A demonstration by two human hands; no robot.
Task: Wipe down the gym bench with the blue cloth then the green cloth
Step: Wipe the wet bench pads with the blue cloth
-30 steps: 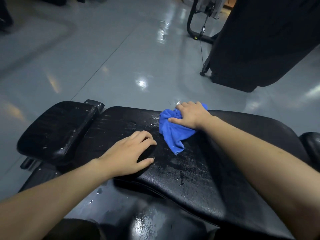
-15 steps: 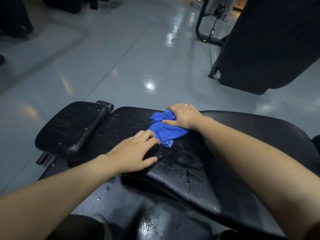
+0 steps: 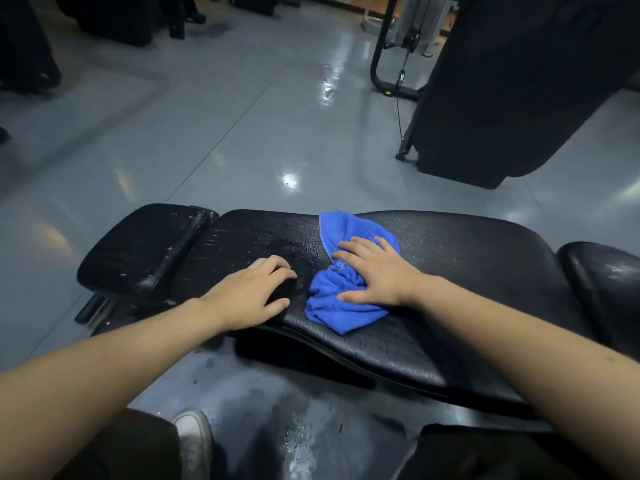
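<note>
From the head view, the right hand point(image 3: 375, 271) lies flat, fingers straight, pressing the blue cloth point(image 3: 341, 289) on the wet black bench point(image 3: 467, 271). The left hand point(image 3: 254, 292) rests beside it, fingers bent, holding nothing.

Dim, glare on glossy floor point(image 3: 289, 180) (edges bowed, corners soft)

The long black padded gym bench point(image 3: 450, 271) stands on the shiny grey floor point(image 3: 225, 133). A crumpled soft blue cloth point(image 3: 341, 299) and two hands lie on its wet top.
</note>
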